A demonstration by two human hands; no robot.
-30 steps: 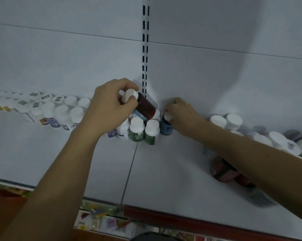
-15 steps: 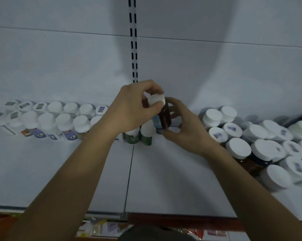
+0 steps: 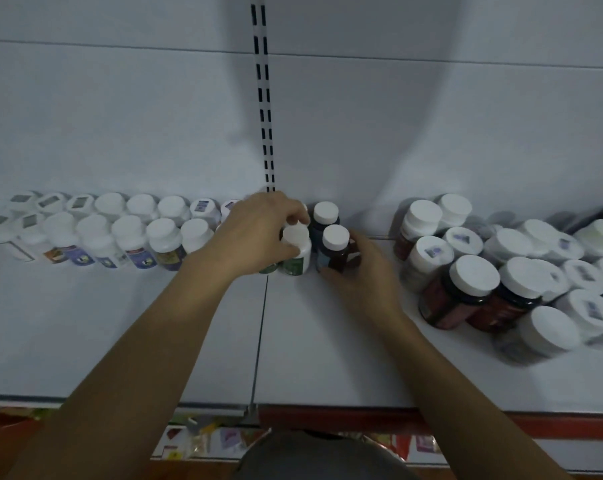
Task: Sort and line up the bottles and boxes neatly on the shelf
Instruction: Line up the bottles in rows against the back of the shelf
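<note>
A dark amber bottle with a white cap (image 3: pixel 334 249) stands upright on the white shelf (image 3: pixel 328 341), and my right hand (image 3: pixel 359 271) curls around its base. My left hand (image 3: pixel 255 233) grips the white, green-labelled bottle (image 3: pixel 296 252) just to its left, thumb and fingers around its cap. Behind them stands a dark blue bottle with a white cap (image 3: pixel 324 220). A double row of white-capped bottles (image 3: pixel 127 230) runs off to the left along the back panel.
A loose cluster of white-capped bottles and large dark red jars (image 3: pixel 473 292) crowds the right side of the shelf. A slotted upright (image 3: pixel 263 98) runs up the back panel. The shelf's front edge has a red strip (image 3: pixel 362 415); packets lie on the level below.
The amber bottle, held tilted in my left hand, now stands upright beside the green-labelled one. My right hand took its base; my left moved to the green-labelled bottle.
</note>
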